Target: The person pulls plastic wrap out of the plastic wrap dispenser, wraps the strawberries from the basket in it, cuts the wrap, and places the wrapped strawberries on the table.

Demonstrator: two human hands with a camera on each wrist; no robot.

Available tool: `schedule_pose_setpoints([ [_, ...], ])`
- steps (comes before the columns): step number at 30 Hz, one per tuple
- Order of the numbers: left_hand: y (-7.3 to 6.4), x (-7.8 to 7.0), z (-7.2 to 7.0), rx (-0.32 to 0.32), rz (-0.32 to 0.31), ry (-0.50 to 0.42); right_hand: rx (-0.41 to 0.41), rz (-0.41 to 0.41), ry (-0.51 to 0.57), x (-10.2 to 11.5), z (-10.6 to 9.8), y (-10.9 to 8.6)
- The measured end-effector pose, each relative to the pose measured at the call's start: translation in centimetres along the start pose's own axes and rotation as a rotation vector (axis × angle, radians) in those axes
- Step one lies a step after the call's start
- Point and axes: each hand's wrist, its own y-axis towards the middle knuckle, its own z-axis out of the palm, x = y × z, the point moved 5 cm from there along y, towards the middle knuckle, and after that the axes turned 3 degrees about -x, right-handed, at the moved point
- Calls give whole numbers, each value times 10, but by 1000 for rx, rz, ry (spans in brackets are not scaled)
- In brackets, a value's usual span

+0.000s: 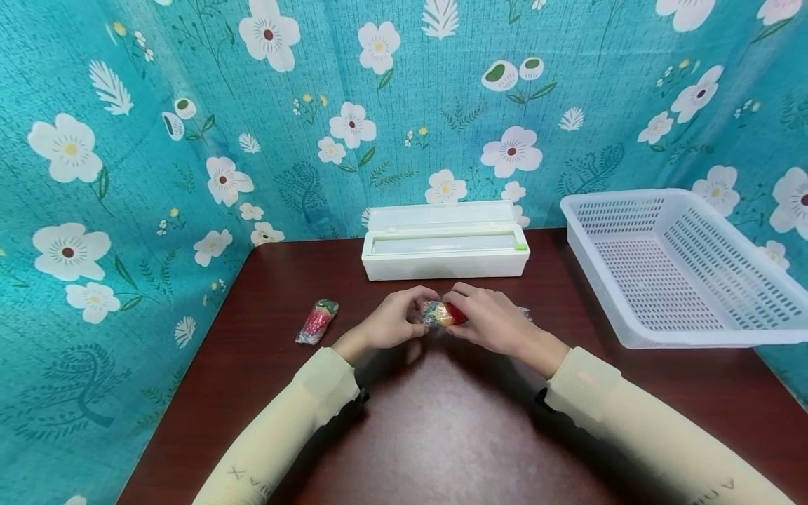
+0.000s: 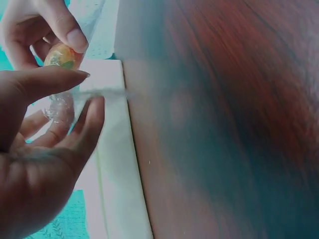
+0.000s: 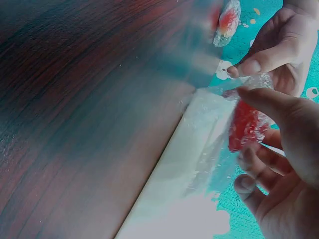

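Between the two hands, above the table, is a small red-and-yellow piece (image 1: 443, 314) wrapped in crinkled clear plastic film; its exact kind is unclear. My right hand (image 1: 489, 317) grips its red end (image 3: 245, 127) between thumb and fingers. At the other end, my left hand (image 1: 394, 319) has thumb and fingers curled round the film (image 2: 61, 105). Loose film (image 3: 207, 159) trails from the piece in the right wrist view. Behind the hands stands a white cling film dispenser (image 1: 445, 266), its clear lid (image 1: 442, 215) raised and a green slider (image 1: 521, 247) at its right.
Left of the hands, another film-wrapped red piece (image 1: 318, 321) with a green end lies on the dark wooden table (image 1: 404, 435). A white plastic basket (image 1: 621, 308) stands at the right. Flowered teal cloth (image 1: 416, 105) hangs behind. A bit of film (image 1: 525, 313) shows beyond the right hand.
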Motion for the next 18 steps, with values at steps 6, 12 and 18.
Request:
schedule_pose_setpoints([
  [6, -1, -5, 1, 6, 8, -219, -81, -35, -15, 3, -6, -2],
  [12, -1, -4, 5, -6, -12, -297, -94, -49, -33, 6, -7, -3],
  [18, -2, -3, 8, 20, -99, -357, -105, -81, -73, 7, -6, -4],
])
